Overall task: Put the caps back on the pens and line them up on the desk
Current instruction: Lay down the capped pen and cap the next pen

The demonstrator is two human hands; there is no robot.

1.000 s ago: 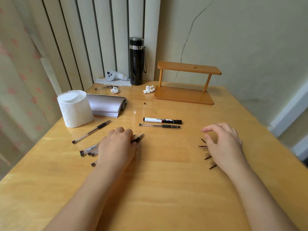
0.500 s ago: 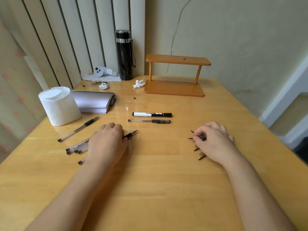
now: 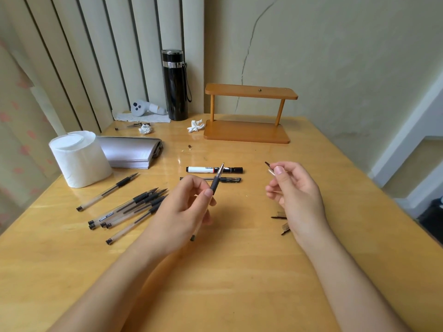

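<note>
We see the fingers (image 3: 208, 193) of the left hand (image 3: 182, 212) closed around the black rubber grip of an uncapped clear-barrelled pen (image 3: 217, 178), its tip angled up and away above the yellow wooden desk (image 3: 227, 271). The right hand (image 3: 297, 195) is raised level with it and well apart, its thumb and fingers pinching a small clear pen cap with a black clip (image 3: 270, 167). Below that hand, two more loose caps (image 3: 280, 216) lie on the desk. Left of the left hand, a cluster of uncapped clear pens (image 3: 129, 209) lies fanned together, with one further uncapped pen (image 3: 107, 191) apart beside a white tissue roll (image 3: 78, 159). Beyond the hands a capped black-and-white marker (image 3: 214, 169) and a capped clear pen (image 3: 227, 180) lie parallel, one just behind the other.
</note>
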